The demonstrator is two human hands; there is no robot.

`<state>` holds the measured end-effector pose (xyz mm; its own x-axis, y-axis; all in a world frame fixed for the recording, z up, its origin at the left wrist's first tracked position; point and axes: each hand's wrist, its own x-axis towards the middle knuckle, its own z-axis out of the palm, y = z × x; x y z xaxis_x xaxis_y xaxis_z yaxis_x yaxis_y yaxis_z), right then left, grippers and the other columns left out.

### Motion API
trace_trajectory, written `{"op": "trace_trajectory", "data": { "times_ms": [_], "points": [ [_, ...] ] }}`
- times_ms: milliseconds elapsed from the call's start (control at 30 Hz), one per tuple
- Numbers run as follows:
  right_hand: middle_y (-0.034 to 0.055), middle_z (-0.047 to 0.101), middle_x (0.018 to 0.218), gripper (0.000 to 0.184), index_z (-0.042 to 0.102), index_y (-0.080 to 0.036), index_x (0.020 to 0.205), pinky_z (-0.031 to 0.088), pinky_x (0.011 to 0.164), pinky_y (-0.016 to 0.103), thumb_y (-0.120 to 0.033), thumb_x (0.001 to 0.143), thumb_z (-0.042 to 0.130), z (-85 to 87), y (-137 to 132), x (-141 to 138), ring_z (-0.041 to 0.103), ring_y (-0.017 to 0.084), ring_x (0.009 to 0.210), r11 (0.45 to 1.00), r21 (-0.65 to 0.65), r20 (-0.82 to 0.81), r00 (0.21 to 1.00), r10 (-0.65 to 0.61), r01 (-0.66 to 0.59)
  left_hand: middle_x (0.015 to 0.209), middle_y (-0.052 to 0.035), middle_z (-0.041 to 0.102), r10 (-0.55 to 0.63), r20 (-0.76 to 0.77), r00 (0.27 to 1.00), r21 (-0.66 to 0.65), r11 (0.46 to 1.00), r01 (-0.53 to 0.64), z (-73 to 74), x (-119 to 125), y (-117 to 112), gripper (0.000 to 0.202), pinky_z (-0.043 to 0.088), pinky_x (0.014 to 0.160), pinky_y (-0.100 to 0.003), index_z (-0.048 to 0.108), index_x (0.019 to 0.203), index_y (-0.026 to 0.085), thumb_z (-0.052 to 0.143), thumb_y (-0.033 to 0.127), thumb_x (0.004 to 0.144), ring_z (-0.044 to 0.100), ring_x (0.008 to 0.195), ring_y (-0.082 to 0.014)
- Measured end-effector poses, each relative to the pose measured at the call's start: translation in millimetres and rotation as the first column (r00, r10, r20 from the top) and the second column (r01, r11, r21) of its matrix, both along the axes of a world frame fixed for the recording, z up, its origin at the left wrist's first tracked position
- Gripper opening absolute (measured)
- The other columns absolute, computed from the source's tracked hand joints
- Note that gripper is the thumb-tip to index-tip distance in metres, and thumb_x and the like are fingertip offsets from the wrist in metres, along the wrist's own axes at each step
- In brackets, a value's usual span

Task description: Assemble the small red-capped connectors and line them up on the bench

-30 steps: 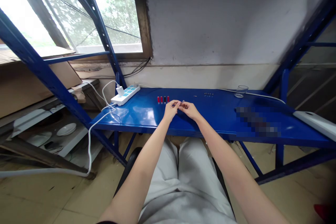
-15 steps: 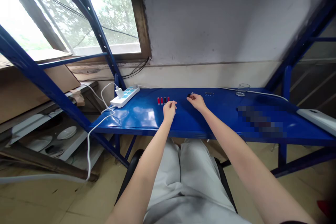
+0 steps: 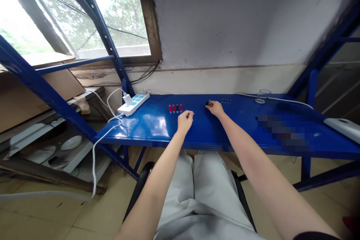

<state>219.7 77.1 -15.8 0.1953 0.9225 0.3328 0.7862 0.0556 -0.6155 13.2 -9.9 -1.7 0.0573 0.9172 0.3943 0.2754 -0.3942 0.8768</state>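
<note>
My left hand (image 3: 185,121) is closed in a pinch just above the blue tabletop (image 3: 152,131); whatever its fingertips hold is too small to name. Just beyond it stands a row of small cylinders with pale lower ends: a red cylinder (image 3: 170,108), another red one (image 3: 173,108), a black cylinder (image 3: 177,108) and a further red one (image 3: 181,108). To the right, my right hand (image 3: 215,108) has its fingers closed on a small black piece (image 3: 207,103) at the table surface. Several tiny metal pieces (image 3: 226,101) lie in rows beyond that hand.
A white power strip (image 3: 134,104) with a plug and cables occupies the table's left end. A clear glass (image 3: 262,96) stands at the back right, near a white cable. A blurred dark object (image 3: 282,132) and a white device (image 3: 343,127) lie farther right. Blue frame posts flank the table.
Both hands have shifted slightly to the right in view, and my left hand sits a little farther from the row of cylinders. The camera view has turned slightly.
</note>
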Motion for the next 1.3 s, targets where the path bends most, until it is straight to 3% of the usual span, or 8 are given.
{"op": "trace_trajectory", "data": {
  "times_ms": [300, 433, 667, 900, 1000, 1067, 1167, 1300],
  "points": [
    [0.0044, 0.058, 0.059, 0.012, 0.058, -0.016, 0.064, 0.044, 0.055, 0.027, -0.025, 0.066, 0.065, 2.0, 10, 6, 0.055, 0.015, 0.055, 0.994, -0.112, 0.044, 0.999, 0.008, -0.003, 0.056, -0.0001, 0.055, -0.014, -0.016, 1.0, 0.008, 1.0, 0.014, -2.0, 0, 1, 0.028, 0.037, 0.051, -0.02, 0.063, 0.075, 0.017, 0.044, 0.037, 0.082, 0.05, 0.051, -0.0098],
    [0.0012, 0.053, 0.05, 0.019, 0.052, -0.018, 0.055, 0.043, 0.051, 0.025, -0.024, 0.063, 0.068, 4.8, 14, 12, 0.053, 0.013, 0.049, 0.991, -0.119, 0.049, 0.997, 0.06, -0.054, 0.055, 0.0, 0.055, -0.011, -0.002, 1.0, -0.001, 1.0, 0.011, -0.6, 0, 0, 0.028, 0.036, 0.051, -0.02, 0.063, 0.074, 0.017, 0.045, 0.037, 0.082, 0.049, 0.05, -0.0097],
    [0.0001, 0.052, 0.047, 0.022, 0.051, -0.018, 0.05, 0.043, 0.052, 0.026, -0.018, 0.056, 0.072, 8.3, 10, 9, 0.053, 0.014, 0.05, 0.992, -0.124, 0.045, 0.999, 0.03, -0.024, 0.056, 0.0001, 0.055, -0.003, -0.019, 1.0, 0.016, 1.0, 0.003, -2.1, -1, 1, 0.028, 0.037, 0.052, -0.021, 0.063, 0.075, 0.017, 0.044, 0.036, 0.082, 0.05, 0.052, -0.0104],
    [0.0018, 0.053, 0.045, 0.018, 0.057, -0.016, 0.055, 0.045, 0.056, 0.032, -0.02, 0.055, 0.074, 30.4, -6, 16, 0.055, 0.017, 0.05, 0.944, -0.329, -0.04, 0.999, -0.008, -0.006, 0.058, -0.0006, 0.055, 0.081, -0.129, 0.988, 0.074, 0.995, -0.072, -3.9, 2, 1, 0.023, 0.035, 0.056, -0.022, 0.061, 0.07, 0.019, 0.047, 0.033, 0.081, 0.05, 0.054, -0.0122],
    [0.0054, 0.058, 0.051, 0.012, 0.06, -0.015, 0.061, 0.045, 0.059, 0.031, -0.025, 0.065, 0.066, 38.5, -27, 13, 0.056, 0.017, 0.052, 0.979, -0.203, -0.068, 0.997, -0.023, 0.009, 0.062, -0.0013, 0.057, 0.191, -0.166, 0.967, 0.093, 0.98, -0.177, 0.9, -2, 0, 0.014, 0.037, 0.061, -0.024, 0.061, 0.08, 0.021, 0.049, 0.029, 0.08, 0.053, 0.059, -0.0149],
    [0.0073, 0.063, 0.064, 0.012, 0.062, -0.016, 0.071, 0.045, 0.063, 0.031, -0.027, 0.073, 0.058, 39.3, -48, 4, 0.058, 0.017, 0.061, 0.996, -0.015, -0.139, 0.986, -0.087, 0.086, 0.067, -0.003, 0.059, 0.274, -0.211, 0.938, 0.09, 0.961, -0.261, 4.0, -7, 0, 0.018, 0.039, 0.065, -0.026, 0.058, 0.096, 0.022, 0.05, 0.028, 0.08, 0.057, 0.066, -0.0179],
    [0.0086, 0.065, 0.079, 0.024, 0.061, -0.016, 0.085, 0.044, 0.069, 0.029, -0.034, 0.081, 0.046, 32.4, -80, -15, 0.058, 0.017, 0.071, 0.943, 0.32, -0.218, 0.976, -0.016, 0.087, 0.075, -0.0077, 0.062, 0.337, -0.326, 0.883, 0.081, 0.941, -0.329, 6.2, -18, 0, 0.037, 0.041, 0.069, -0.03, 0.048, 0.117, 0.02, 0.051, 0.027, 0.08, 0.06, 0.074, -0.0231],
    [0.0074, 0.062, 0.077, 0.032, 0.06, -0.016, 0.088, 0.043, 0.062, 0.028, -0.043, 0.084, 0.042, 18.4, -107, -30, 0.054, 0.015, 0.063, 0.914, 0.404, -0.195, 0.971, 0.135, -0.046, 0.087, -0.0132, 0.064, 0.306, -0.48, 0.822, 0.114, 0.951, -0.288, 7.0, -25, 0, 0.053, 0.042, 0.072, -0.032, 0.034, 0.131, 0.016, 0.048, 0.028, 0.081, 0.062, 0.081, -0.0259]
  ]
}}
